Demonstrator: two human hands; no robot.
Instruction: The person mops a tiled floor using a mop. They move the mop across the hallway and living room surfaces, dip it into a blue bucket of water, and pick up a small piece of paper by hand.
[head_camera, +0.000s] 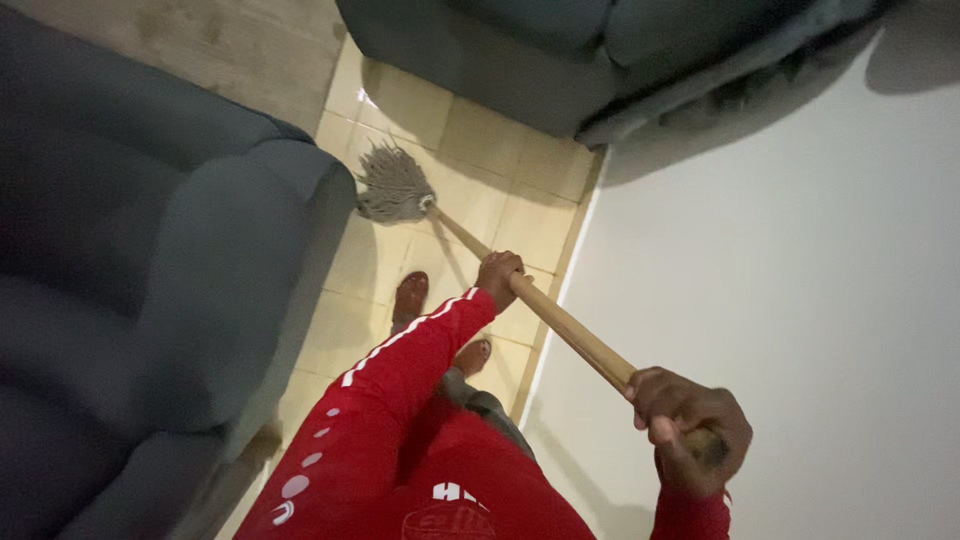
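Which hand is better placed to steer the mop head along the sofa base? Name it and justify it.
Left. The left hand grips the wooden handle lower down, nearer the mop head by the sofa. The right hand holds the top end, likely just a pivot.

The mop head (393, 186) lies on the floor (500, 190) between two sofas (150, 280).

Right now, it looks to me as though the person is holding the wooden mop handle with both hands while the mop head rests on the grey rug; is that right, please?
Not quite: the mop head rests on the cream tiled floor, not on a rug. The head view shows this. The rest holds: the left hand and the right hand both grip the wooden mop handle.
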